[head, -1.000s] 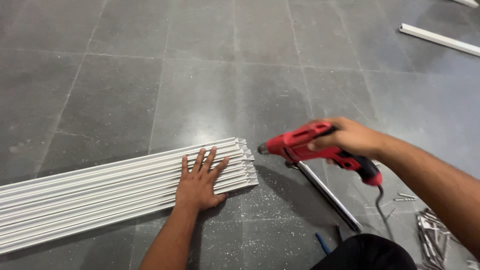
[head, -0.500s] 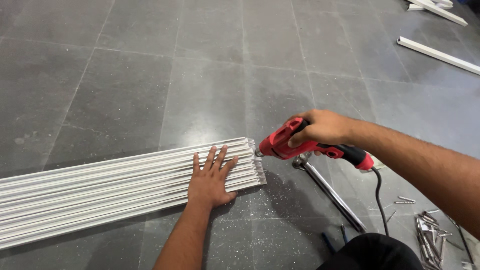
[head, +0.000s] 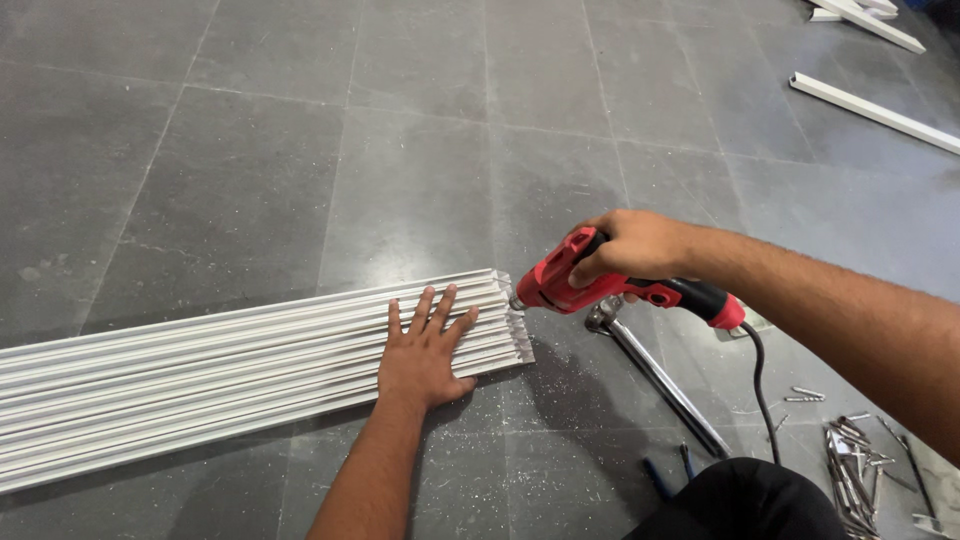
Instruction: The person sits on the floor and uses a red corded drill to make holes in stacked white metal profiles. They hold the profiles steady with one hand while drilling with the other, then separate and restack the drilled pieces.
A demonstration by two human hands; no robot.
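On the grey tiled floor lies a flat bundle of long white plastic channel strips, running from the left edge towards the middle. The left hand presses flat on its right end, fingers spread, gripping nothing. Just beyond that end, the right hand is closed around a red corded electric drill, its nose at the strip ends. A steel pipe wrench lies beneath, loose metal screws further right.

Red-and-black drill, white strips, dark grey tiled floor.
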